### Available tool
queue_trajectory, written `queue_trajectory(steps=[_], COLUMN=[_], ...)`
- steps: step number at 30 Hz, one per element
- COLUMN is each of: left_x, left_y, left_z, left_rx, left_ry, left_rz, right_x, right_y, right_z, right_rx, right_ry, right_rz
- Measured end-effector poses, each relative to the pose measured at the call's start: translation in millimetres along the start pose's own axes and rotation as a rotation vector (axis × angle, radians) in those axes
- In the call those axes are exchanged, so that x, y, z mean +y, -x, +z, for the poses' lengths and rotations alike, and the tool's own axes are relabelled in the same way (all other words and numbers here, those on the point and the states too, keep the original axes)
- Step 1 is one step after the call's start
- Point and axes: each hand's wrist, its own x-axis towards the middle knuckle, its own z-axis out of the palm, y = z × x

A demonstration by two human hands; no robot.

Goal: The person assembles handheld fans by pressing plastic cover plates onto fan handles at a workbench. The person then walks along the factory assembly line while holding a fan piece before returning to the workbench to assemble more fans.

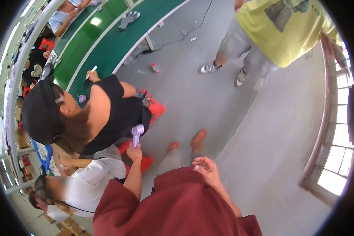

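My left hand (134, 152) is wrapped round the handle of a lilac handheld fan (136, 135), whose round head points up and away from me. It is held behind the back of a seated person in black (126, 114). My right hand (207, 170) hangs in front of my maroon shirt (177, 200), fingers loosely bent and apart, with nothing visible in it. Below and between my hands are my bare feet (199, 137) on the grey floor.
Seated people line a green conveyor table (118, 39) on the left, with a grey glove (129, 20) on it. Red stools (157, 108) stand close by. A bottle (156, 68) and a cable (181, 39) lie on the floor. Someone in yellow (281, 35) stands ahead.
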Motion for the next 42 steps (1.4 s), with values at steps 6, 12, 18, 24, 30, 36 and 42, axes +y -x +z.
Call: queue_trajectory(steps=[6,12,18,24,30,36,42], left_x=[89,180,101,35,33,147,308], left_y=[88,109,64,41,52,-25,-85], left_z=[-26,-37,-26,-40,-16,3,38], left_rx=[-0.216,-0.352,0.034,0.376,0.464,0.290,0.033], left_ry=[0.274,0.647,1.246,1.471,1.457,1.243,1.067], left_rz=[-0.139,-0.611,-1.256,-1.430,-1.246,-1.123,-0.922], right_x=[-77,-101,-143,-167,-161,-156,-135], right_y=[-21,-48,-73,-99,-140,-201,-275], right_z=[-47,-67,-83,-95,-123,-211,-330], right_rx=[0.012,-0.108,-0.134,-0.150,-0.198,-0.089,0.245], right_ry=[0.078,0.165,0.237,0.289,0.356,0.468,0.789], right_rz=[-0.022,-0.040,-0.092,-0.145,-0.054,0.087,0.086])
